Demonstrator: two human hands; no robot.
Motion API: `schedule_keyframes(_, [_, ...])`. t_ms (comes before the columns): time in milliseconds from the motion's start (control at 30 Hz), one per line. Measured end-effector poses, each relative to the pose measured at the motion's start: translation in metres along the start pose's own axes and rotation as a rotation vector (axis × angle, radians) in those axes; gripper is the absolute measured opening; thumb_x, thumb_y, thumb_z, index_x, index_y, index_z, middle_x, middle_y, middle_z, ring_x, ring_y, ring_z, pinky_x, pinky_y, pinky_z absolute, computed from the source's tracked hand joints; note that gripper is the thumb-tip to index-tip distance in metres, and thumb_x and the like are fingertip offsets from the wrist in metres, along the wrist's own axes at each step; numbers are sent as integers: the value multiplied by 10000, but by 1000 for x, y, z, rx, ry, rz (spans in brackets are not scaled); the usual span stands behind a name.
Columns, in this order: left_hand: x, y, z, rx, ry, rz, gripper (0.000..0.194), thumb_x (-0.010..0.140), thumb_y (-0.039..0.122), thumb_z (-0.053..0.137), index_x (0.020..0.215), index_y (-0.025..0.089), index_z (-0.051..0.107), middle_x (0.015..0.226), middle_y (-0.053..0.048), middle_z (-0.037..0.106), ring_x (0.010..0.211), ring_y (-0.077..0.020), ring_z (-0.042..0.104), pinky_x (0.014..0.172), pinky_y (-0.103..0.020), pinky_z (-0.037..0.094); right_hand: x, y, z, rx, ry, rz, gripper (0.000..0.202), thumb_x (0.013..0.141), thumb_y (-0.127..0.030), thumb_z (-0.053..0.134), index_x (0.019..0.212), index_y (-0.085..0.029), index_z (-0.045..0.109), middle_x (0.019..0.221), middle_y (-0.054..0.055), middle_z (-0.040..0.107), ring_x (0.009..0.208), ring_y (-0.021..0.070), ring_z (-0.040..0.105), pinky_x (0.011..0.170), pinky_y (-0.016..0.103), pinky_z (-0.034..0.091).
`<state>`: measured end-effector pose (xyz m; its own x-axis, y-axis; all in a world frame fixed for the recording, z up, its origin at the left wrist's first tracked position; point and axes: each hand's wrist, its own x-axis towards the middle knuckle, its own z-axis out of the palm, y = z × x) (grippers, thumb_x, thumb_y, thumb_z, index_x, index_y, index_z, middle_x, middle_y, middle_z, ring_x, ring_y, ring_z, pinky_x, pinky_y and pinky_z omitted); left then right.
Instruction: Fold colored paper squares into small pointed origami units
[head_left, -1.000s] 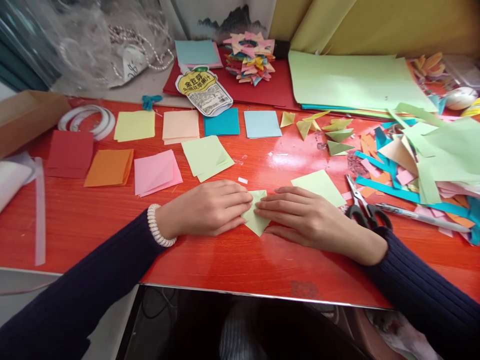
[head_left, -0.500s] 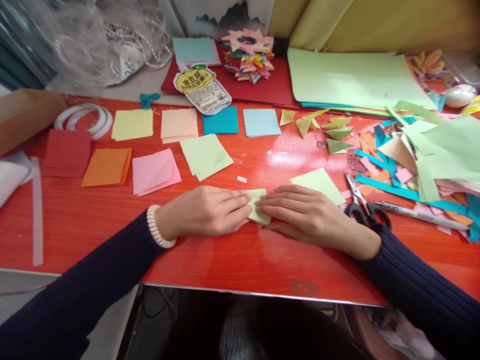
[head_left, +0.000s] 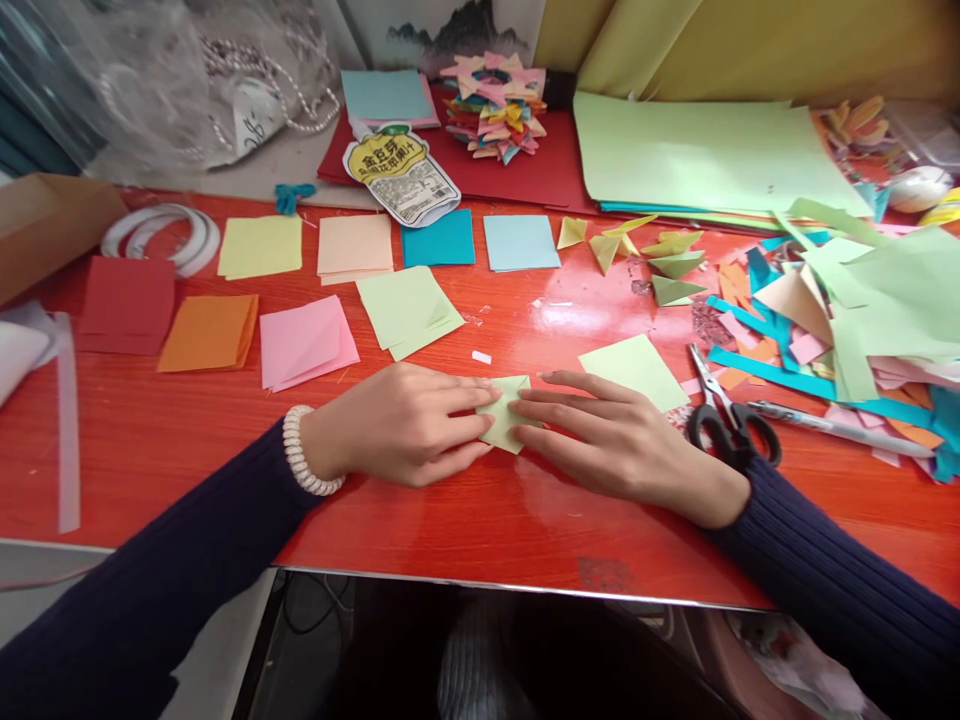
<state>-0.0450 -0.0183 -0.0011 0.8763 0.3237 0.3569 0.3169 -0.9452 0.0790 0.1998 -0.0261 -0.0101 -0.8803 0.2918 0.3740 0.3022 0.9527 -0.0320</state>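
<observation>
A small folded piece of light green paper lies on the red table between my two hands. From the left, my left hand rests its outstretched fingertips on the paper's left side. My right hand lies flat with spread fingers, its fingertips touching the right side of the paper. Both thumbs are mostly hidden. Behind my right hand sits another light green square, partly covered by it. A pair of scissors with black handles lies to the right, near my right wrist.
Paper squares stand in stacks: pink, orange, red and light green. Folded paper triangles lie behind. Right of the scissors are a pen and scraps. The table edge runs in front.
My fingers have spread and drawn back a little, so more of the folded green paper shows between them. Its lower corner now points toward me.
</observation>
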Motion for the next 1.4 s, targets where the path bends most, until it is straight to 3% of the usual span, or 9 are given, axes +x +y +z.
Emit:
schedule_keyframes(133, [1, 1, -4, -70, -30, -52, 178, 855, 237, 491, 854, 161, 652, 1054, -59, 676, 1004, -184, 632, 757, -274, 548, 4, -6, 7, 42, 36, 87, 104, 839, -144, 552, 918, -129, 619, 992, 85, 676, 951, 209, 595, 881, 390, 463])
schedule_keyframes(300, [1, 3, -8, -121, -101, -128, 209, 862, 221, 458, 930, 133, 634, 1033, -64, 684, 1064, -184, 605, 817, -293, 537, 10, -11, 16, 222, 54, 333, 90, 868, -183, 518, 884, -146, 599, 913, 79, 636, 801, 175, 529, 699, 332, 451])
schedule_keyframes(600, [4, 3, -9, -160, -106, -134, 201, 865, 203, 441, 857, 150, 634, 1065, -59, 676, 1075, -187, 600, 806, -300, 544, 15, -10, 18, 377, 29, 545, 101, 868, -196, 520, 801, -130, 557, 785, 69, 553, 739, 170, 468, 686, 322, 400])
schedule_keyframes(800, [3, 3, -8, -140, -126, -126, 222, 867, 201, 422, 824, 157, 635, 1025, -55, 689, 1086, -185, 593, 802, -291, 544, 17, -13, 21, 361, 24, 589, 79, 859, -197, 532, 797, -148, 533, 774, 46, 548, 723, 164, 458, 673, 312, 381])
schedule_keyframes(1067, [1, 6, -7, -39, -91, -56, 268, 860, 256, 476, 1077, 197, 622, 1061, -52, 675, 1081, -218, 595, 803, -350, 558, 18, -13, 25, 313, 29, 587, 90, 865, -204, 526, 795, -158, 494, 768, 37, 534, 720, 164, 450, 670, 301, 369])
schedule_keyframes(1200, [1, 10, -3, 13, -94, -46, 253, 854, 268, 493, 1039, 179, 642, 1053, -65, 676, 1069, -230, 601, 795, -350, 566, 17, -14, 26, 172, 56, 569, 106, 865, -226, 530, 819, -145, 478, 784, 54, 528, 724, 174, 426, 658, 301, 356])
schedule_keyframes(1300, [4, 15, 4, 122, 23, -58, 216, 838, 255, 524, 929, 120, 666, 982, -95, 695, 944, -228, 655, 765, -333, 575, 17, -17, 27, -26, 50, 523, 153, 898, -244, 465, 773, -156, 480, 737, 56, 519, 708, 190, 394, 650, 320, 322])
schedule_keyframes(1400, [7, 21, 9, 223, 100, -62, 158, 813, 233, 564, 827, 113, 666, 909, -94, 708, 876, -225, 672, 744, -328, 580, 17, -18, 28, -65, 38, 430, 189, 919, -178, 389, 761, -157, 491, 709, 49, 508, 682, 183, 372, 641, 314, 303])
